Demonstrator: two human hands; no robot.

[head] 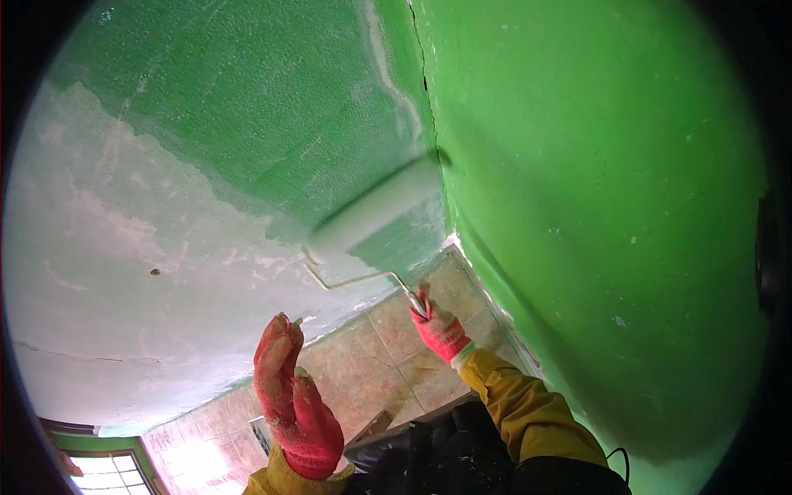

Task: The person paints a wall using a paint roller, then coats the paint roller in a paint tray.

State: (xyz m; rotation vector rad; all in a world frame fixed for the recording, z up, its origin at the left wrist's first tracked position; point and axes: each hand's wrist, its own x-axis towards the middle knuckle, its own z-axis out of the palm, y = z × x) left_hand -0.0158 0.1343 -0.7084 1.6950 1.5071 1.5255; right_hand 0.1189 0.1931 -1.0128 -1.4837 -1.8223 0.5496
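Note:
My right hand (438, 325), in a red-coated work glove, grips the handle of a paint roller (378, 207). The blurred white roller sleeve lies against the painted wall (247, 111), its far end by the corner crack. A pale wet coat covers the wall's lower left part, while darker green shows above. My left hand (297, 396), in a similar red glove, is raised in front of the wall with nothing in it. Its fingers are up and the thumb stands apart.
A bright green wall (606, 185) adjoins on the right, past a long crack (424, 83). Below is a tiled floor (377, 352). Dark, paint-spotted material (445, 445) lies close to me. A barred window (114, 473) is at the lower left.

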